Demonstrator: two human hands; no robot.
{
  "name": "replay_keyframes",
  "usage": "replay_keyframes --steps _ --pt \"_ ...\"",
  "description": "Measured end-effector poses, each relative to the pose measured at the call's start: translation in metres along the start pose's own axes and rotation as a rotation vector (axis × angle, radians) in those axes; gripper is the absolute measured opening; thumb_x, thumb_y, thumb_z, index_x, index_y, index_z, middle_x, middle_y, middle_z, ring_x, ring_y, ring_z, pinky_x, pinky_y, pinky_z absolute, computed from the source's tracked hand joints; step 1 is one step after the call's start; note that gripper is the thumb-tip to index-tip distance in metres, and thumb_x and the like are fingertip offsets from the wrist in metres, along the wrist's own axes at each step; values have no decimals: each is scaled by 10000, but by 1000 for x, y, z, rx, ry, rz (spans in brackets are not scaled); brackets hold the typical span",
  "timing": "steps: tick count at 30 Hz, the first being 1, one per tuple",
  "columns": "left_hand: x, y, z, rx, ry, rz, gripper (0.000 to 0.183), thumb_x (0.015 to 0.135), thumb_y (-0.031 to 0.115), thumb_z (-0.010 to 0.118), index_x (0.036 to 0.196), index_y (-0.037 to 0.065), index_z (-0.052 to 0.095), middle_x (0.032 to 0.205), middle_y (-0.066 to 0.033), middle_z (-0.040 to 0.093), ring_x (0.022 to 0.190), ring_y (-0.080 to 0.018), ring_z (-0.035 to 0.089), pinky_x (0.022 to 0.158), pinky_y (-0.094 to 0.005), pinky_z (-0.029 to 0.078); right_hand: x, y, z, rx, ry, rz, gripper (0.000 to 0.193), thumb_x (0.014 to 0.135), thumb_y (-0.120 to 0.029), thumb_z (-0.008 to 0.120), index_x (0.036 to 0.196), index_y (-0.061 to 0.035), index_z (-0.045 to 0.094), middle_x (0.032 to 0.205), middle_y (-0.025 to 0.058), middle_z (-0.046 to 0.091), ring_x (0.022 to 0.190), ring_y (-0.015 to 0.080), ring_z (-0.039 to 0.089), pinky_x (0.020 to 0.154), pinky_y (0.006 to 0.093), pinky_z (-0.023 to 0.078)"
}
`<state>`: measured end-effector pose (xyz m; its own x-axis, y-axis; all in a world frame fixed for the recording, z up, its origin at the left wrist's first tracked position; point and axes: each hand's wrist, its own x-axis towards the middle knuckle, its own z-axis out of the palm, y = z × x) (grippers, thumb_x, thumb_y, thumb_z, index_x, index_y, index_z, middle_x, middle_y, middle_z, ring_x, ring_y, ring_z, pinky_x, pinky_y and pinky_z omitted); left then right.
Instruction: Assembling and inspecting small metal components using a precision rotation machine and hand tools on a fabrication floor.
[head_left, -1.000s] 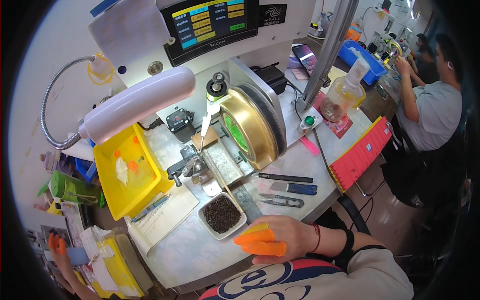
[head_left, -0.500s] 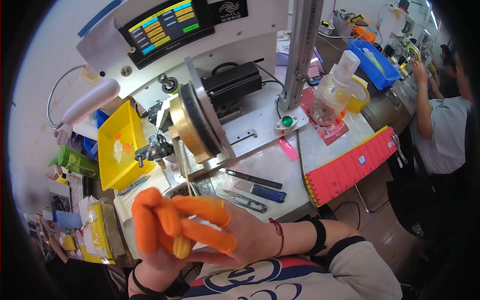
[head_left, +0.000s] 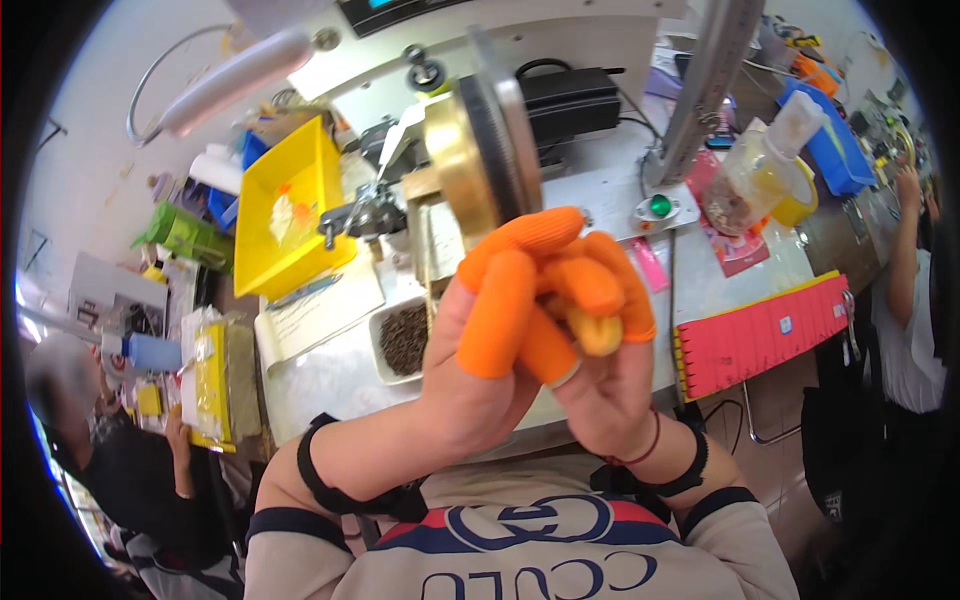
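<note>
While the 2 hands meet near the middle of the frame, orange finger covers [head_left: 497, 315] sheathe several of their fingers. The left hand [head_left: 472, 385] is partly closed, its bent fingers against those of the right hand [head_left: 612, 388], which curls inward as well; whether anything is pinched between them I cannot tell. A yellowish finger cover [head_left: 598, 337] shows among the orange ones, just right of the middle.

Left of the hands, a white bowl [head_left: 400, 379] of small dark bits [head_left: 404, 335] stands on the bench [head_left: 315, 385], near the left hand. Further left lie a sheet of paper [head_left: 335, 318] and, in the upper left, a yellow tray [head_left: 265, 235] below a pale lamp [head_left: 240, 82]. A gold wheel [head_left: 455, 155] stands at upper middle. On the right are a green button [head_left: 660, 205], a clear spray bottle [head_left: 745, 180] and a red pad [head_left: 765, 330]. A person in dark clothes [head_left: 145, 485] sits at lower left.
</note>
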<state>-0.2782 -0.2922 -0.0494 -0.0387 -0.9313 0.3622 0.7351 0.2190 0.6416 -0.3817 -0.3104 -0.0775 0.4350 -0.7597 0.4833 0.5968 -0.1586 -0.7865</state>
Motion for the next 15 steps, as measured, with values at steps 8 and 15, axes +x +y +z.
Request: replay_keyframes --steps 8,15 --pt "-23 20 -2 221 150 -105 358 900 288 386 1198 91 411 922 -90 524 821 -191 508 751 -328 417 -6 16 6 -75 -31 81 643 750 -4 591 1285 -4 234 1227 136 392 1148 208 400 948 325 329" --pt "-28 21 -6 100 293 -178 349 874 368 402 1119 127 462 795 -39 522 630 -127 478 562 -284 394 -4 21 17 -434 5 -125 638 686 -66 638 1242 -20 328 1166 152 445 1070 271 454 904 342 345"
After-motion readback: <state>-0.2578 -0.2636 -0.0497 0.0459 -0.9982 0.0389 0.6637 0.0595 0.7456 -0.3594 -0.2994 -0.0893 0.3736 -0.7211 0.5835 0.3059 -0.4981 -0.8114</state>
